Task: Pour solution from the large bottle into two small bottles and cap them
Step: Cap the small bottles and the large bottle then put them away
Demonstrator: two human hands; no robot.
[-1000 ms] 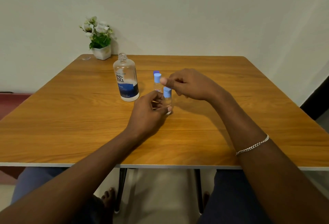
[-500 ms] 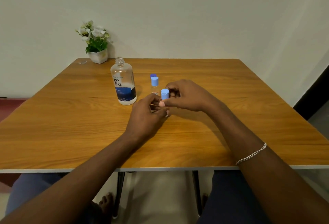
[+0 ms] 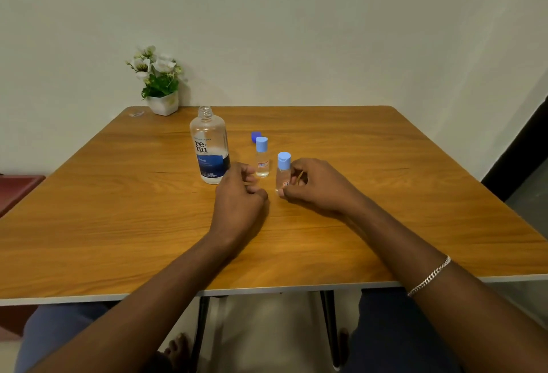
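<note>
Near the middle of the desk: large bottle, upright, neck open, partly filled. Just to its right, far small bottle, upright, pale-blue cap on. Nearer and a little further right, near small bottle, likewise capped (whether screwed fully home, impossible to tell). Behind the far one, a dark blue cap lying loose on the wood, probably the large bottle's.

At the near small bottle, right hand curled, thumb and fingertips apparently pinching its lower body. Between the large bottle's base and the small bottles, left hand, fingers loosely curled, gripping nothing; contact with the large bottle impossible to tell.

By the look of it, pouring done and both small bottles capped; little left but letting go.

Hazards, as a judgement:
- Knocking the open large bottle with the left knuckles, so close to its base, and spilling solution across the desk.
- Tipping the light, narrow near small bottle through an uneven release by the right fingers, perhaps into its neighbour.
- Leaking later from a cap not snug.
</note>
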